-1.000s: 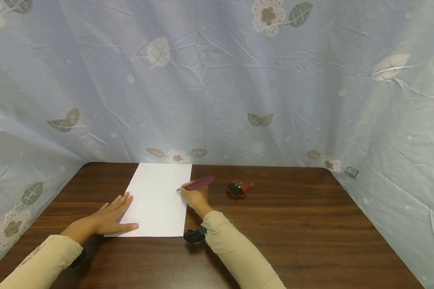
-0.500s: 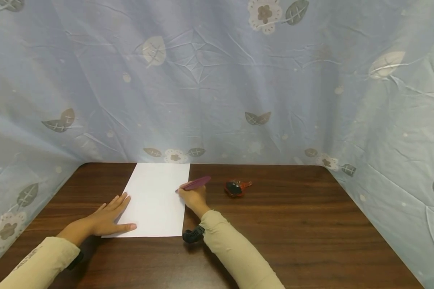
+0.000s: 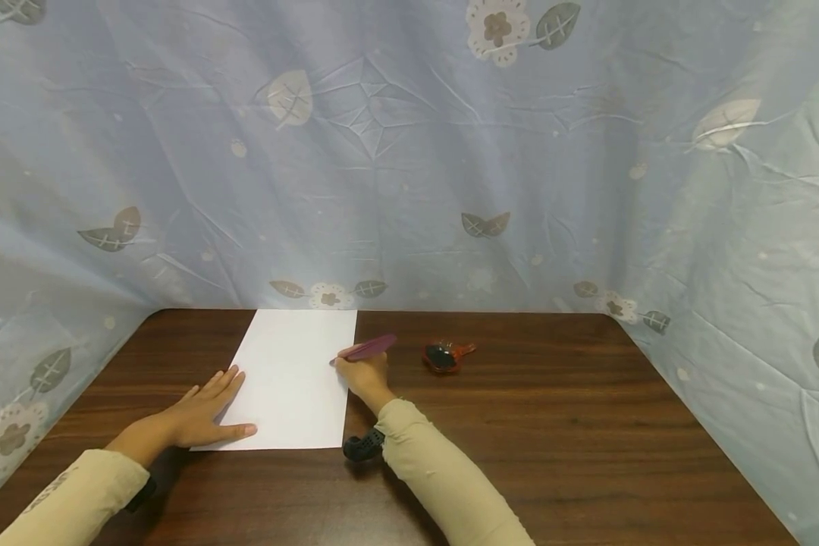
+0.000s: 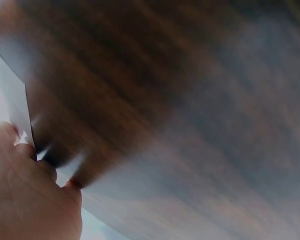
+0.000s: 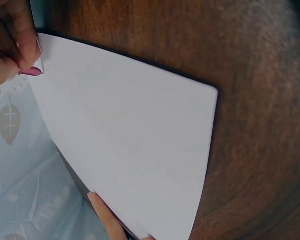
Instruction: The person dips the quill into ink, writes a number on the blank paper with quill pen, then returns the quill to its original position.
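A white sheet of paper (image 3: 290, 394) lies on the dark wooden table, left of the middle. My left hand (image 3: 201, 417) rests flat at its left edge, fingers spread and the thumb over the lower left corner. My right hand (image 3: 367, 377) pinches a purple feather-shaped pen (image 3: 377, 346) above the sheet's right edge. In the right wrist view the pen's pink tip end (image 5: 31, 71) is at the paper, and no clear mark shows on the sheet. The left wrist view shows part of my left hand (image 4: 32, 195) close up, with the paper's edge by the fingers.
A small red object (image 3: 441, 357) with a dark middle and a stub pointing right stands right of the paper. Bare wood of the table (image 3: 587, 425) stretches to the right. A pale blue patterned cloth (image 3: 409, 174) hangs behind the table and along its sides.
The whole head view has shifted slightly, so everything sits a little further left. Both hands keep nearly the same places on the paper, and the pen stays pinched in the right hand.
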Motion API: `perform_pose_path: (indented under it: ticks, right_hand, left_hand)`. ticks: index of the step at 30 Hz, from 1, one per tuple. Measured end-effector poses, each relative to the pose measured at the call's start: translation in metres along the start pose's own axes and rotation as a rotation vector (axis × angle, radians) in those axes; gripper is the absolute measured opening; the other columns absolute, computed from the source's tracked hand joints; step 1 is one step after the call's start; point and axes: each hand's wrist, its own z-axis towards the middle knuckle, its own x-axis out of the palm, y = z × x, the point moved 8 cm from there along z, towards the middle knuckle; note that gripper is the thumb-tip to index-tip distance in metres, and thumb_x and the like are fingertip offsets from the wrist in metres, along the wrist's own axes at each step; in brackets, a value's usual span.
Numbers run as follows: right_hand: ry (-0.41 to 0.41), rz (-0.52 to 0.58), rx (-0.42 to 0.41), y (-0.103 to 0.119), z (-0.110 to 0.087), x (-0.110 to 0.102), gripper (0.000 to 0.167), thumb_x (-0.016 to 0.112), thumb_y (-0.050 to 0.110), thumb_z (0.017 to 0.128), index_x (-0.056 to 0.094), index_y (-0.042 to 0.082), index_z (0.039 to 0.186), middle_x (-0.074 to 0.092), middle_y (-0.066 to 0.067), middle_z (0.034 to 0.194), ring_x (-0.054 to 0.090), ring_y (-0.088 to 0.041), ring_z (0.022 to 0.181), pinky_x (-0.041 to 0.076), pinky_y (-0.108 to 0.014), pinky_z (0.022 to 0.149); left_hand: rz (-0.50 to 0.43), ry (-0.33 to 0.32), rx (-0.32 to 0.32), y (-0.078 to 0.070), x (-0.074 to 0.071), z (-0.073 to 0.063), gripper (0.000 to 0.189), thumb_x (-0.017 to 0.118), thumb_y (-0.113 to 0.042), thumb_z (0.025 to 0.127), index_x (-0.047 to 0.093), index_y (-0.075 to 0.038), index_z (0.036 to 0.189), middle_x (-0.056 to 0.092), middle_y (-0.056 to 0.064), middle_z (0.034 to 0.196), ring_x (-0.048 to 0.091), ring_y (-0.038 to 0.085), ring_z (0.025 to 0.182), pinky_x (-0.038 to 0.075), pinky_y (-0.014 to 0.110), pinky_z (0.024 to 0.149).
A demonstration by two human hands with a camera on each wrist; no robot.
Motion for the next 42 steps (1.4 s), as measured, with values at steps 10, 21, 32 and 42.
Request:
perform_pose_path:
  ticks: [10, 21, 32, 42]
  right_hand:
    - [0.0, -0.047, -0.008, 0.0, -0.002, 0.0, 0.004, 0.074, 0.007, 0.073, 0.075, 0.01, 0.076, 0.072, 0.002, 0.073, 0.061, -0.007, 0.065, 0.051, -0.019, 0.065]
    - [-0.022, -0.034, -0.003, 0.002, -0.004, 0.0, 0.004, 0.074, 0.009, 0.072, 0.074, 0.011, 0.075, 0.07, 0.002, 0.073, 0.06, -0.007, 0.064, 0.051, -0.02, 0.065]
    - [-0.001, -0.074, 0.005, 0.002, -0.005, 0.006, 0.004, 0.074, 0.01, 0.072, 0.075, 0.012, 0.075, 0.07, 0.003, 0.072, 0.059, -0.006, 0.066, 0.05, -0.021, 0.067]
    - [0.03, -0.085, -0.028, 0.01, -0.008, 0.01, 0.004, 0.076, 0.01, 0.072, 0.075, 0.011, 0.075, 0.071, 0.003, 0.072, 0.058, -0.004, 0.063, 0.049, -0.018, 0.064]
  left_hand:
    - [-0.011, -0.022, 0.01, -0.003, 0.001, -0.002, 0.101, 0.063, -0.055, 0.084, 0.018, 0.008, 0.148, 0.009, 0.032, 0.155, 0.005, 0.055, 0.139, 0.003, 0.075, 0.102]
    - [-0.014, -0.015, -0.004, 0.002, 0.001, -0.001, 0.103, 0.061, -0.06, 0.084, 0.015, 0.005, 0.15, 0.006, 0.029, 0.156, 0.002, 0.053, 0.141, -0.001, 0.074, 0.103]
    - [-0.009, -0.02, -0.005, 0.003, 0.001, -0.001, 0.103, 0.062, -0.058, 0.084, 0.015, 0.006, 0.15, 0.007, 0.03, 0.156, 0.003, 0.053, 0.141, -0.001, 0.074, 0.102]
    - [-0.018, -0.006, -0.003, -0.007, -0.005, -0.002, 0.102, 0.064, -0.054, 0.084, 0.017, 0.008, 0.149, 0.008, 0.032, 0.154, 0.004, 0.055, 0.139, 0.001, 0.074, 0.103]
